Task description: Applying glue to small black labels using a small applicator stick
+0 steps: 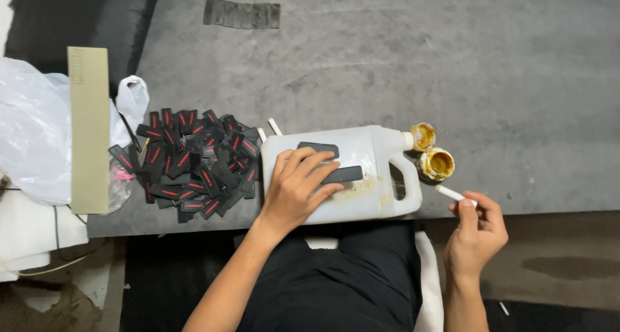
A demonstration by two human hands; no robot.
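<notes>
Left hand [298, 185] flat on dark strips [341, 174]; right hand [476, 232] seemingly pinches white stick [451, 193].

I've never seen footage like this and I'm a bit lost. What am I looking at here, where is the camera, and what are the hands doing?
There is no machine here: a person works with two bare hands, and the one picture comes from a camera on their head, looking down over their lap at a grey table.

On the table a white plastic jug lies on its side, used as a small work surface. Two flat black strips lie on it. The left hand rests on the jug with its fingers on the strips. The right hand holds a thin white stick near the table edge.

Beside the jug's neck stand an open pot of yellowish stuff and its lid. To the left lies a pile of black tabs with red marks, then a beige strip and a clear plastic bag.
</notes>
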